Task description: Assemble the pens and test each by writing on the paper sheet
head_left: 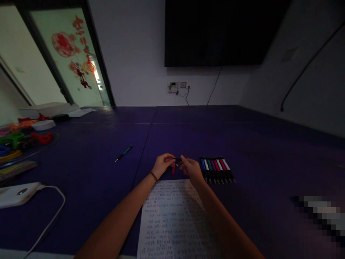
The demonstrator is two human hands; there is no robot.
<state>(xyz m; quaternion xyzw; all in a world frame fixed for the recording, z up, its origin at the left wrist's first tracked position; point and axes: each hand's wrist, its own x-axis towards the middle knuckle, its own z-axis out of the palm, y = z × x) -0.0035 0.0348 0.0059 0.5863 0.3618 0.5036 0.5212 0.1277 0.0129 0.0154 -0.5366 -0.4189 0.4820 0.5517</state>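
My left hand (162, 164) and my right hand (191, 168) meet just above a handwritten sheet of paper (175, 219) on the dark purple table (242, 144). Both pinch a small dark pen part (177, 159) between the fingertips, and a red pen piece (173, 169) hangs below it near my left fingers. To the right of my right hand lies a neat row of several pens (217, 169) with blue, white, green and red barrels. A lone green pen (124, 153) lies apart on the table to the left.
A white device with a cable (18, 194) sits at the near left. Coloured plastic items (16, 142) and white boxes (48, 109) crowd the far left. A dark screen (215, 32) hangs on the wall behind. A blurred patch (320, 212) covers the near right.
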